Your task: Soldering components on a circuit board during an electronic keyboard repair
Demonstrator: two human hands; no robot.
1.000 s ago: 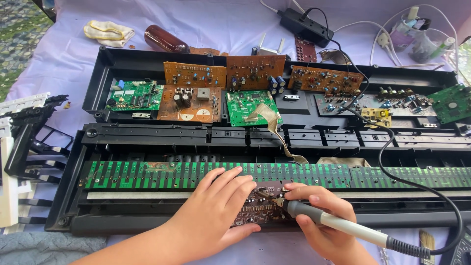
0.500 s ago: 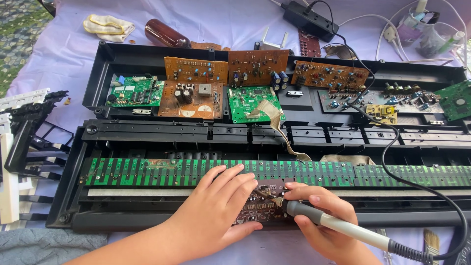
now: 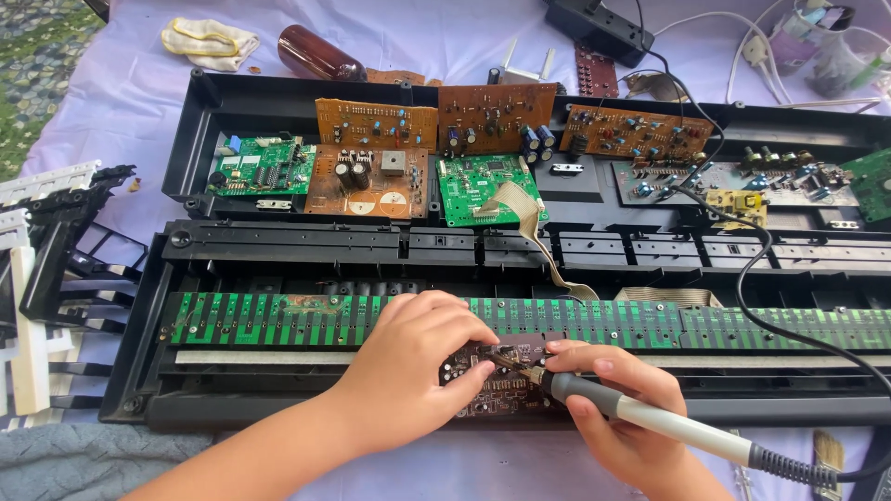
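Lavender cloth (image 3: 445, 46) is covering the table under an opened black keyboard case (image 3: 278, 102). Left hand (image 3: 422, 366) is pressing flat, fingers spread, on a small brown circuit board (image 3: 492, 394); right hand (image 3: 617, 408) is gripping a soldering iron (image 3: 650, 422), tip touching that board, beside the long green board (image 3: 278, 318).

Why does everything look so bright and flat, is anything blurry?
Head view: soft, even daylight with faint shadows under the left hand and right hand; soldering iron and small brown board are sharp; slight bowing at frame edges.

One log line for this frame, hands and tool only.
left hand: pressing small brown circuit board | right hand: gripping soldering iron | tip: on board
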